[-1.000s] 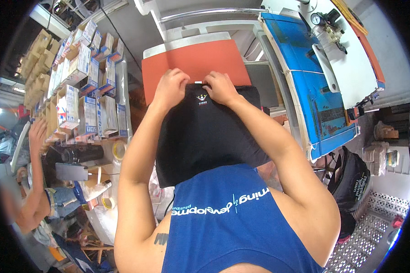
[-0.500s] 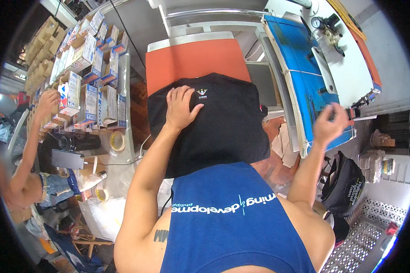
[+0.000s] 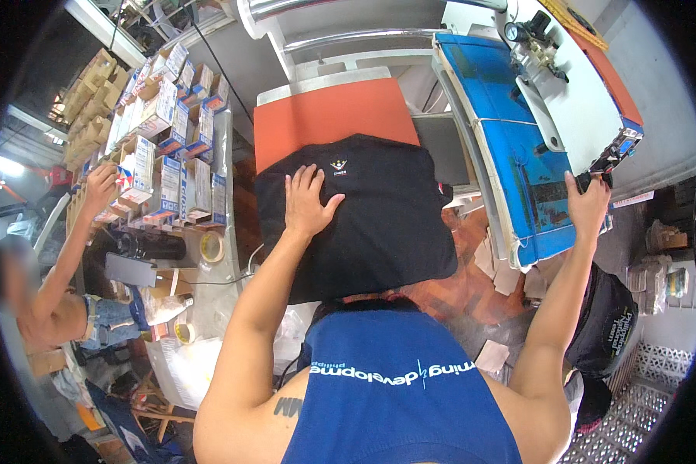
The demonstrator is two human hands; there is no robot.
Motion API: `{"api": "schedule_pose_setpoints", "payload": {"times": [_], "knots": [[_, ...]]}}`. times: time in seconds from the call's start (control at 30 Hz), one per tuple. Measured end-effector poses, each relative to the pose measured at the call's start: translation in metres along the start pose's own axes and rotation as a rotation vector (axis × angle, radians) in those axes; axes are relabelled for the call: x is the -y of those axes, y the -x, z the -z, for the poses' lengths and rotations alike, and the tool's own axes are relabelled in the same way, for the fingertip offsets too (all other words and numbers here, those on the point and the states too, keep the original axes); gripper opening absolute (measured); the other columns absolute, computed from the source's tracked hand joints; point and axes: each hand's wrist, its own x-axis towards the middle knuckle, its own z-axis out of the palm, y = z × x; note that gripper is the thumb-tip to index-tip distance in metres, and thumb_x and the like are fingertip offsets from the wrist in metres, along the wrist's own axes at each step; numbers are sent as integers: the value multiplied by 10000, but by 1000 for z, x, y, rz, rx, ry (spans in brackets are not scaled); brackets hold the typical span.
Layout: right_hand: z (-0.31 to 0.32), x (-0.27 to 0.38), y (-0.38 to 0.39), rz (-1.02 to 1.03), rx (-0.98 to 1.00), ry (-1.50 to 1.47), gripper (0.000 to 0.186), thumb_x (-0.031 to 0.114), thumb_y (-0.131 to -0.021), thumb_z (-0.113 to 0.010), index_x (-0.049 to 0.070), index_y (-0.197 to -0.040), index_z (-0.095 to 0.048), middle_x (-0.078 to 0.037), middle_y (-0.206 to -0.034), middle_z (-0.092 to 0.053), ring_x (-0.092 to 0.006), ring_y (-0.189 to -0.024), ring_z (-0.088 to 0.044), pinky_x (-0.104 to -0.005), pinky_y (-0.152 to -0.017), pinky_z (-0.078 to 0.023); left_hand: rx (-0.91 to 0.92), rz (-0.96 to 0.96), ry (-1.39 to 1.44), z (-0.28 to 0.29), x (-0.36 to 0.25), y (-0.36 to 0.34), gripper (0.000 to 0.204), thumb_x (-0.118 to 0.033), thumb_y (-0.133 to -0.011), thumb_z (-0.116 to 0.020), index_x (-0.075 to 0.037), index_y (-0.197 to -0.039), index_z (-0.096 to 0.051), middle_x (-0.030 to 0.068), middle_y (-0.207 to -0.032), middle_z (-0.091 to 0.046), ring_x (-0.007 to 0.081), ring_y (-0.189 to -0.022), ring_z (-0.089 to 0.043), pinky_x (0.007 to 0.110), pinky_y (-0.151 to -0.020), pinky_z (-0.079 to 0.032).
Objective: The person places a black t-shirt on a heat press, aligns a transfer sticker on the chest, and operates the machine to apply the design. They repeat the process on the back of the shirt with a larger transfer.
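Nearest, the left hand (image 3: pixel 308 203) lies flat and open, fingers spread, palm down on a black garment (image 3: pixel 379 224) of soft, matte fabric. The garment drapes over a flat orange platen (image 3: pixel 329 116), rectangular and smooth, and hangs off its near edge in loose folds; a small pale emblem (image 3: pixel 338 166) sits just at 1 o'clock of the fingertips. Out at 3 o'clock, well apart, the right hand (image 3: pixel 588 205) is curled closed around the dark handle (image 3: pixel 605 166) of the press's raised upper plate (image 3: pixel 518 155), a glossy blue slab with white edging. Farther off at 10 o'clock, rows of small cardboard boxes (image 3: pixel 170 147) crowd a table (image 3: pixel 223 201), where another person's hand (image 3: pixel 100 184) reaches.
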Motion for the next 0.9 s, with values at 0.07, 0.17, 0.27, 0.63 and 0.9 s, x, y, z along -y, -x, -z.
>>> {"api": "schedule_pose_setpoints", "payload": {"times": [0.07, 0.17, 0.27, 0.63, 0.9], "knots": [[1, 2, 2, -26, -4, -17, 647, 459, -881, -717, -65, -1235, -585, -271, -1277, -595, -456, -1245, -494, -516, -1082, -386, 7, 21, -2, 0, -5, 2, 733, -477, -845, -729, -24, -1386, -533, 180, -1448, -491, 374, -1409, -385, 593, -1187, -242], [6, 6, 9, -2, -13, -12, 700, 468, -855, -739, -76, -1259, -564, -294, -1236, -603, -461, -1225, -502, -525, -1084, -376, 10, 57, -50, 1, -13, 4, 745, -478, -866, -710, -22, -1416, -498, 180, -1485, -462, 384, -1411, -382, 606, -1177, -240], [18, 19, 23, 28, -5, 10, 714, 487, -853, -732, -83, -1251, -567, -305, -1216, -609, -468, -1187, -524, -524, -1076, -374, -35, -6, -30, 8, -19, 12, 649, -461, -886, -678, -132, -1415, -496, 180, -1503, -404, 403, -1384, -382, 638, -1147, -261], [59, 113, 95, 189, -202, -146, 600, 437, -908, -708, -51, -1245, -618, -259, -1244, -619, -442, -1166, -532, -504, -1088, -369, -508, 95, 281, 110, 66, 146, 115, -153, -857, -660, -62, -803, -707, 128, -911, -715, 332, -921, -670, 457, -847, -508], [113, 171, 112, 312, -479, -335, 1154, 594, -661, -882, 157, -1560, -305, -215, -1602, -205, -444, -1465, -271, -613, -1049, -447, -858, 753, -434, 298, 248, 246, 651, -206, -796, -782, -69, -1374, -515, 191, -1329, -563, 378, -1270, -505, 497, -1049, -415]]}}
